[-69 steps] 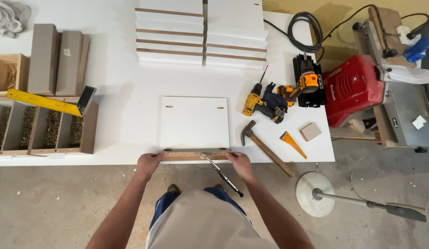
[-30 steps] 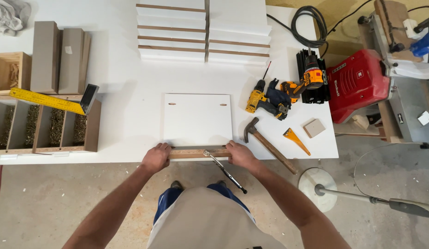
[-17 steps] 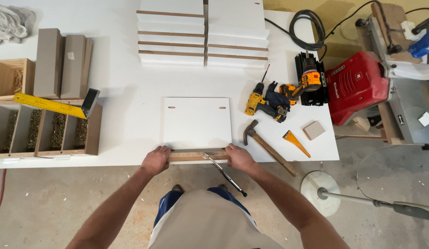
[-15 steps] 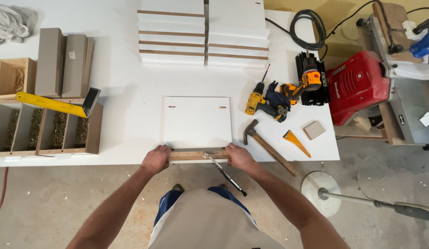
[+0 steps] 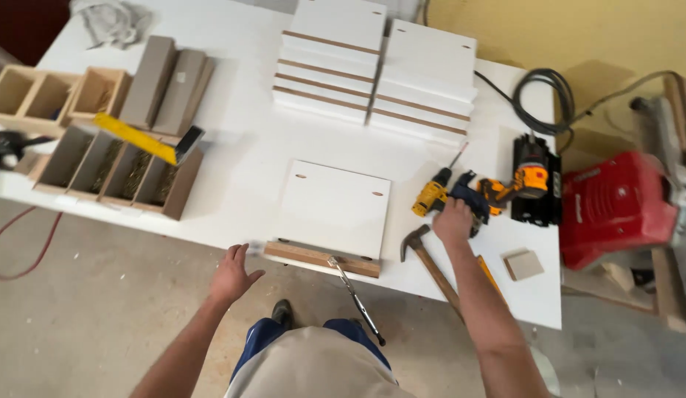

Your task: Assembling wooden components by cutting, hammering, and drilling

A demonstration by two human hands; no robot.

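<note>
At right of centre the yellow drill (image 5: 461,200) is being grasped by the right hand (image 5: 453,221), while the left hand (image 5: 231,274) is held open and empty near the wooden strip (image 5: 313,258); a firm lift is judged needed.

white table (image 5: 247,158), white board (image 5: 334,208) edged by a tan wood strip (image 5: 321,259). yellow and black drill (image 5: 440,195), another orange and black (image 5: 523,179). yellow level (image 5: 140,138). red machine (image 5: 615,208). grey concrete floor (image 5: 99,309). blue trousers (image 5: 263,335).
</note>
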